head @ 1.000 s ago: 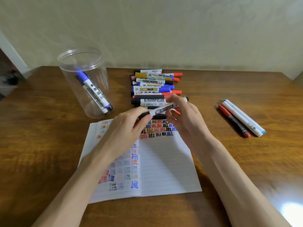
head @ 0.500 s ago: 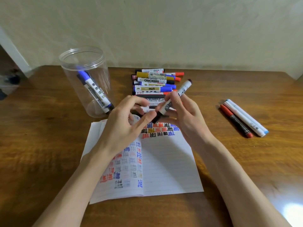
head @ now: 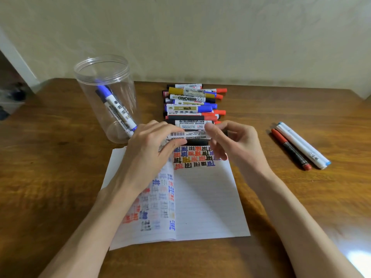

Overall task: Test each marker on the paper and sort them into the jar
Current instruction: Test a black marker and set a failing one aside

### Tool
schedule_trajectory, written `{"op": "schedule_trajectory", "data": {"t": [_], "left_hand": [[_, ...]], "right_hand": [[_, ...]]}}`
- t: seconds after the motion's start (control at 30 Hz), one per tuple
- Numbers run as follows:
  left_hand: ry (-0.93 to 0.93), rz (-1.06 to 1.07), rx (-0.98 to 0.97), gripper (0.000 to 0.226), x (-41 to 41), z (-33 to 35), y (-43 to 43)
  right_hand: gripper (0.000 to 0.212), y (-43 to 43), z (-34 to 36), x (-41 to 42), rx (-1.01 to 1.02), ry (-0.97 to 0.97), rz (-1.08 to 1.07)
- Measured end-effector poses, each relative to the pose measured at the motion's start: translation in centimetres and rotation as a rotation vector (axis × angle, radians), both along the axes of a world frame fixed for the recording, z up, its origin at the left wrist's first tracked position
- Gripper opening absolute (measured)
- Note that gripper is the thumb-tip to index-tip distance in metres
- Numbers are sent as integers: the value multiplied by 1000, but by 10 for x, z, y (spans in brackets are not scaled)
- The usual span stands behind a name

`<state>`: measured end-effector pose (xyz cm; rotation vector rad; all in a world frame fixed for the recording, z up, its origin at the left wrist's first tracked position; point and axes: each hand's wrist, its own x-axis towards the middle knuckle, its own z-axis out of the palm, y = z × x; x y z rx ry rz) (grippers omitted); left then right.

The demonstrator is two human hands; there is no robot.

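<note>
- Seen on my remote feed, the left hand (head: 148,151) pinches a white-barrelled whiteboard marker (head: 190,135) by its 9 o'clock end, fingers over the top and thumb beneath. It holds the marker level just above the top edge of the paper (head: 204,197). I judge that this grip steadies the barrel so the other hand can work on it.
- The right hand (head: 236,143) is at the marker's 3 o'clock end, fingers loosely curled and blurred. I cannot tell whether it grasps the end, only touches it, or is clear of it.
- The paper, an open lined notebook, lies square in front of the person on the table (head: 50,167). Rows of red, blue, black and yellow test characters crowd its top, and blank lines below leave room for a trial stroke.
- The untested pile (head: 192,103) sits at 12 o'clock from the paper. Its barrels lie crosswise and touching, within easy reach of either hand.
- The clear jar (head: 122,87) stands upright and lidless at 10 o'clock from the paper, near the left hand. Markers lean inside it, among them a blue-capped marker (head: 118,109). I take the jar as the destination for tested ones.
- A red pen (head: 289,149) and a white pen (head: 301,145) with pale-blue ends lie side by side at 3 o'clock, well apart from the pile. I read them as set aside, though nothing confirms why.
- By my judgement, the step in hand is readying this marker for a stroke on the page, and most of the sorting is still to do.
</note>
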<state>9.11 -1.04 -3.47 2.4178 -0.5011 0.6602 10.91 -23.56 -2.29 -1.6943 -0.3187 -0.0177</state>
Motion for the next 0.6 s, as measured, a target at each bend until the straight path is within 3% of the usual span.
{"op": "schedule_trajectory", "data": {"t": [0.17, 0.23, 0.37, 0.53, 0.6], "left_hand": [[15, -2, 31, 41, -2, -1, -3], [-23, -24, 75, 35, -3, 0, -6], [8, -88, 177, 47, -9, -2, -16], [-17, -87, 88, 32, -11, 1, -13], [0, -97, 71, 35, -11, 2, -12]], "right_hand": [[64, 20, -19, 1, -272, -88, -217], [68, 23, -19, 1, -253, -130, -252], [61, 30, -16, -3, -155, -154, -179], [66, 35, -13, -5, -66, -88, -227], [64, 32, -14, -3, -46, -37, -228]]}}
